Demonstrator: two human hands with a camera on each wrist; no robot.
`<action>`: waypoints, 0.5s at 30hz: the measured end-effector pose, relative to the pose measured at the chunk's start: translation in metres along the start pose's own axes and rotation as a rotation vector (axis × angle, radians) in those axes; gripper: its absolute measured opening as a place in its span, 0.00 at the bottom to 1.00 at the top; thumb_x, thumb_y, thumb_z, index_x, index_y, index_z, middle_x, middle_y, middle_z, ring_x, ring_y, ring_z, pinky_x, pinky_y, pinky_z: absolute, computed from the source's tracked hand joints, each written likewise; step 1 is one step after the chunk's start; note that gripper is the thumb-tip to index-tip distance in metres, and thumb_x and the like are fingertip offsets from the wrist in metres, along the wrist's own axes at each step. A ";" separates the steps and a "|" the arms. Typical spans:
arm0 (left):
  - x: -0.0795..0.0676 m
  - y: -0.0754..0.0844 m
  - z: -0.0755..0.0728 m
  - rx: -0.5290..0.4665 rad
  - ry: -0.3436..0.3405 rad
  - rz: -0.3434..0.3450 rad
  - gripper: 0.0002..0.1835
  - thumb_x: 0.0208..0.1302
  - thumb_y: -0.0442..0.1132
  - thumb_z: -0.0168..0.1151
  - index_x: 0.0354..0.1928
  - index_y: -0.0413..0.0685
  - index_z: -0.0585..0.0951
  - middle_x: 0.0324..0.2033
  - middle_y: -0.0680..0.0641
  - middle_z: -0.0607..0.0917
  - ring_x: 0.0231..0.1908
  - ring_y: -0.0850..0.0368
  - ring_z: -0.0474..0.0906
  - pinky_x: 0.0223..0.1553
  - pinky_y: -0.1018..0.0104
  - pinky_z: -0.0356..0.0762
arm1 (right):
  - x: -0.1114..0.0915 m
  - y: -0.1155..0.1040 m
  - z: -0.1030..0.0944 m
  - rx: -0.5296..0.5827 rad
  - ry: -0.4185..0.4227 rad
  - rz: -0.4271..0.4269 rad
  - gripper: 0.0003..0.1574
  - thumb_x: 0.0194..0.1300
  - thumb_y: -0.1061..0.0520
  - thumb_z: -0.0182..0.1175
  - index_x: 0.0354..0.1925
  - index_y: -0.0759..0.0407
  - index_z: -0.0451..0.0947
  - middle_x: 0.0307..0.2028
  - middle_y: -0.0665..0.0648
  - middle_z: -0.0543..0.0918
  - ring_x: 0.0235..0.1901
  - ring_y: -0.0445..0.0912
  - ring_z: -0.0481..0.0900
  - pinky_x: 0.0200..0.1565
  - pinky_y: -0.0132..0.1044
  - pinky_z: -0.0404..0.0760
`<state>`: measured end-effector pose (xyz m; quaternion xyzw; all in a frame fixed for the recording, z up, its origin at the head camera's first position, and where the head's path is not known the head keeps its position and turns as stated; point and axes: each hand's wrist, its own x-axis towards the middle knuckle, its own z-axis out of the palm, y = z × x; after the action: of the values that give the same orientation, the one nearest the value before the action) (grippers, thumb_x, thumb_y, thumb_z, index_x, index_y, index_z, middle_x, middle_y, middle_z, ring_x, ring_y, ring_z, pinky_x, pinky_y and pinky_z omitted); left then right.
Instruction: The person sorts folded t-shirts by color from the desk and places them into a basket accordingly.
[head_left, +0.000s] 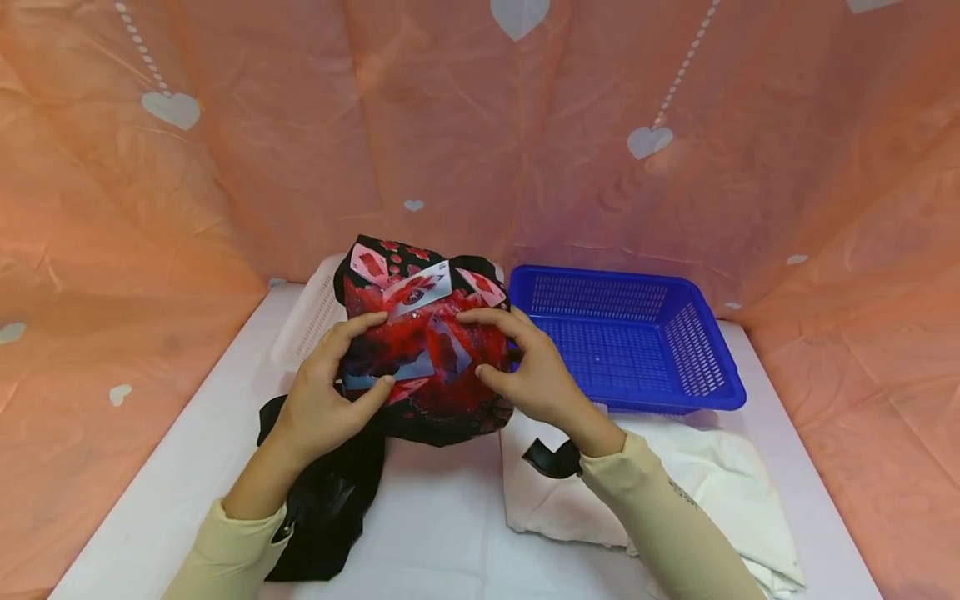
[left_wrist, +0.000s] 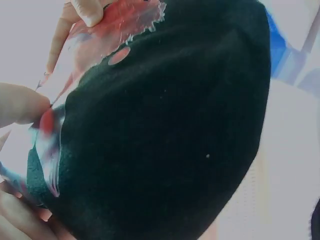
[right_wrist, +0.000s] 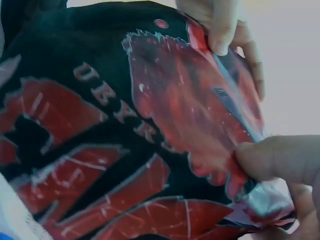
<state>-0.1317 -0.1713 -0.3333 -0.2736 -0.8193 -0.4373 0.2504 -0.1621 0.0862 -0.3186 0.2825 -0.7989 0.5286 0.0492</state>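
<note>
A folded black garment with a red and white print (head_left: 442,408) is held up off the table in both hands. My left hand (head_left: 326,408) grips its left side, the thumb on the printed face. My right hand (head_left: 536,375) grips the right side with thumb and fingers bent over the print. In the left wrist view a plain black stretch of the garment (left_wrist: 165,125) fills the middle. Lettering and red shapes show on the printed garment (right_wrist: 165,100) in the right wrist view. The fingers behind the cloth are partly hidden.
Behind the garment stands a white basket (head_left: 311,321), partly covered by it. A blue basket (head_left: 705,350) stands at the back right. Black cloth (head_left: 322,525) lies at the left under the forearm, white cloth (head_left: 720,471) at the right. Orange curtains (head_left: 450,125) enclose the table (head_left: 435,517).
</note>
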 end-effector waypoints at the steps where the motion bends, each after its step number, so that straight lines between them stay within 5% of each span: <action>1: 0.003 0.000 -0.001 0.011 0.015 0.019 0.41 0.44 0.24 0.72 0.64 0.45 0.70 0.56 0.43 0.77 0.51 0.61 0.73 0.54 0.82 0.69 | 0.003 -0.001 0.000 -0.004 0.012 -0.019 0.36 0.53 0.69 0.65 0.58 0.41 0.75 0.56 0.53 0.73 0.51 0.48 0.75 0.45 0.42 0.83; 8: 0.022 0.003 -0.015 0.075 0.115 0.114 0.38 0.43 0.24 0.72 0.61 0.41 0.73 0.49 0.39 0.79 0.49 0.60 0.73 0.53 0.83 0.69 | 0.024 -0.010 0.004 -0.054 0.105 -0.212 0.35 0.53 0.70 0.61 0.58 0.47 0.76 0.55 0.53 0.74 0.52 0.45 0.73 0.45 0.41 0.82; 15: 0.039 -0.017 -0.021 0.099 0.130 0.046 0.35 0.48 0.23 0.70 0.62 0.44 0.73 0.50 0.37 0.78 0.52 0.53 0.72 0.53 0.85 0.66 | 0.050 -0.002 0.016 -0.034 0.180 -0.290 0.33 0.53 0.72 0.59 0.57 0.52 0.77 0.58 0.56 0.73 0.55 0.46 0.72 0.52 0.42 0.80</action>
<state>-0.1683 -0.1885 -0.3073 -0.2507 -0.8154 -0.4073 0.3260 -0.1994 0.0515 -0.3046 0.3455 -0.7511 0.5255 0.2009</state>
